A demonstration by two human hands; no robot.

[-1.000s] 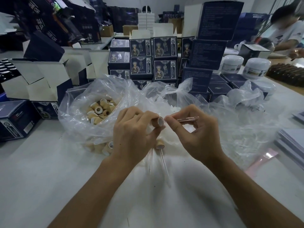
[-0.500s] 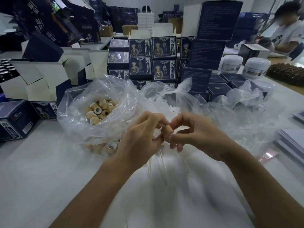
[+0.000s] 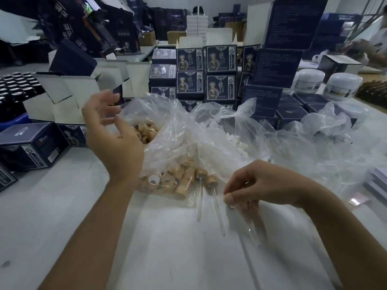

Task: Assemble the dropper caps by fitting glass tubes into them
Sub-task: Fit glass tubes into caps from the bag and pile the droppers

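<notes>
The left hand (image 3: 113,130) is raised above the table (image 3: 62,216), palm turned inward and fingers loosely spread, with nothing in it; it hangs just beside the open mouth of a clear plastic bag (image 3: 167,130) that holds a heap of tan dropper caps (image 3: 146,130); more of the same caps (image 3: 180,183) lie in the near fold of the bag, low against the table, one of them showing a white inner ring.

The right hand (image 3: 261,185) is low over the table, knuckles up, fingers curled down and pinching the top of an assembled dropper (image 3: 245,220) whose glass tube slants away toward the near right; whether the tube's tip touches the table I cannot tell; the cap end is mostly hidden under the fingertips (image 3: 229,198).

Two finished droppers lie on the table just left of that hand, side by side and nearly parallel; the left dropper (image 3: 200,197) has its cap at the edge of the bag and its tube pointing toward the viewer; the right dropper (image 3: 216,210) lies at a slight angle, cap close to the first one's cap, tube splaying rightward.

A second clear bag (image 3: 236,143) to the right holds small white pieces; behind the bags stand stacked dark blue boxes (image 3: 206,72); white jars (image 3: 341,86) sit at the far right; open white-lined cartons (image 3: 69,95) lie at the left.
</notes>
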